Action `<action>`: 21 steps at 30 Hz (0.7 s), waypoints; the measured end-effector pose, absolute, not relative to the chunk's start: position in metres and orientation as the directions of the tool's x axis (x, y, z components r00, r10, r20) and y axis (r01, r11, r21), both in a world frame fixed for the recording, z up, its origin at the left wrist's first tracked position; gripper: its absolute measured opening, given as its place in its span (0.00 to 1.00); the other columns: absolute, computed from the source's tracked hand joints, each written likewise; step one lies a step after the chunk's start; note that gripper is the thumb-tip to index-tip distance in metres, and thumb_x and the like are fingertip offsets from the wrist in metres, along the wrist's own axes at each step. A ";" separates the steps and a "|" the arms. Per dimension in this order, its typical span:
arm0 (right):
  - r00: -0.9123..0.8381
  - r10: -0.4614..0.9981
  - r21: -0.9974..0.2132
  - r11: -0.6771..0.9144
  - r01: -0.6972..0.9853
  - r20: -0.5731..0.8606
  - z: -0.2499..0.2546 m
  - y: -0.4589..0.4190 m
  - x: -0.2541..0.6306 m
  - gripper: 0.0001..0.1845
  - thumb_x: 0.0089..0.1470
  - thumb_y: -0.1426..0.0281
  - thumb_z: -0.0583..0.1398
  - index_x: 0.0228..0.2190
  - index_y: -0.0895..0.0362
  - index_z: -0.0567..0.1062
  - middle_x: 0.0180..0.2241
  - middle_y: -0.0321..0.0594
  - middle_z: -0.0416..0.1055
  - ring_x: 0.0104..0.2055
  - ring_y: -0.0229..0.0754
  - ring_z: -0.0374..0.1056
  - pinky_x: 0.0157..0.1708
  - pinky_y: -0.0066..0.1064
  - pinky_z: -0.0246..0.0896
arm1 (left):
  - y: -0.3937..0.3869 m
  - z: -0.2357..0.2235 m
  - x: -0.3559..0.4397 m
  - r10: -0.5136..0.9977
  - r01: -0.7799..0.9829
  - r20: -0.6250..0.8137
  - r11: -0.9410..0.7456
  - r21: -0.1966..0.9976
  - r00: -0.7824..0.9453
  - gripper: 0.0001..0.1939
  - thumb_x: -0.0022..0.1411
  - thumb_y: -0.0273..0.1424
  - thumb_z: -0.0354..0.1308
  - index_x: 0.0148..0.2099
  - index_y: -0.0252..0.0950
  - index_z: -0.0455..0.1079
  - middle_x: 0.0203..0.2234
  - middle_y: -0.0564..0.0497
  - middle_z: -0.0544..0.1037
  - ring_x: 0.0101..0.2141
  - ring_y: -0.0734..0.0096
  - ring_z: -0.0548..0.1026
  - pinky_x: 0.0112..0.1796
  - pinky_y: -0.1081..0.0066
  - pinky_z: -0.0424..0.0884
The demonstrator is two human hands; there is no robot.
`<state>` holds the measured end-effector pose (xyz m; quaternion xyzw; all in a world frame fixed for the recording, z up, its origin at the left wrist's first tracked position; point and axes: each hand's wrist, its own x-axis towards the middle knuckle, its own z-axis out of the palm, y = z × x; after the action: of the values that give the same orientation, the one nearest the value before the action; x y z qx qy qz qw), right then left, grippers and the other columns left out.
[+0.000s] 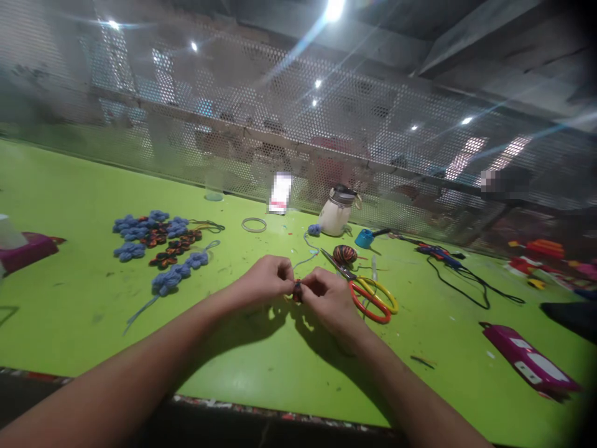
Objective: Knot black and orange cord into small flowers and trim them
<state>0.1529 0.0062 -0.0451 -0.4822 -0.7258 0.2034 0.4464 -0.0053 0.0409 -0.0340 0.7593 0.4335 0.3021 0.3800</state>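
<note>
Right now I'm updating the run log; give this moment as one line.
left hand: pinching dark multicolored yarn piece | right hand: pinching same piece | near right hand: red-and-yellow-handled scissors, striped yarn ball

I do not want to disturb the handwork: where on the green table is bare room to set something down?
The bright green table is bare between the two forearms, and just left of the puffy blue yarn flowers. Crowded: beside the right hand, with red-and-yellow-handled metal scissors and a black-and-orange yarn ball.
</note>
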 end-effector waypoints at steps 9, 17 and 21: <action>-0.107 0.984 -0.985 0.154 0.075 0.145 -0.034 0.007 0.154 0.08 0.39 0.68 0.65 0.20 0.61 0.74 0.14 0.32 0.66 0.15 0.30 0.57 0.16 0.24 0.52 | 0.040 -0.030 -0.004 0.857 0.102 0.096 -0.170 0.980 0.506 0.12 0.49 0.35 0.59 0.32 0.31 0.66 0.22 0.52 0.70 0.23 0.75 0.68 0.26 0.73 0.63; -0.125 0.988 -0.995 0.092 -0.033 0.095 -0.032 0.008 0.161 0.08 0.40 0.68 0.65 0.21 0.61 0.75 0.15 0.33 0.67 0.15 0.30 0.58 0.17 0.24 0.53 | 0.043 -0.036 -0.007 0.818 0.039 0.055 -0.094 0.995 0.573 0.12 0.46 0.30 0.63 0.34 0.31 0.69 0.26 0.49 0.75 0.28 0.71 0.72 0.33 0.68 0.65; -0.139 0.987 -0.994 0.071 -0.079 0.082 -0.033 0.009 0.163 0.08 0.41 0.68 0.65 0.22 0.61 0.74 0.17 0.34 0.68 0.16 0.30 0.58 0.18 0.25 0.53 | 0.040 -0.027 -0.011 0.787 -0.004 0.020 -0.022 1.000 0.616 0.09 0.48 0.29 0.62 0.35 0.32 0.72 0.28 0.49 0.77 0.30 0.71 0.73 0.38 0.68 0.65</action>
<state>0.1633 0.0088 -0.0329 -0.4249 -0.5342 0.5329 0.5001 -0.0110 0.0398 -0.0268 0.6421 0.3050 0.3143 0.6292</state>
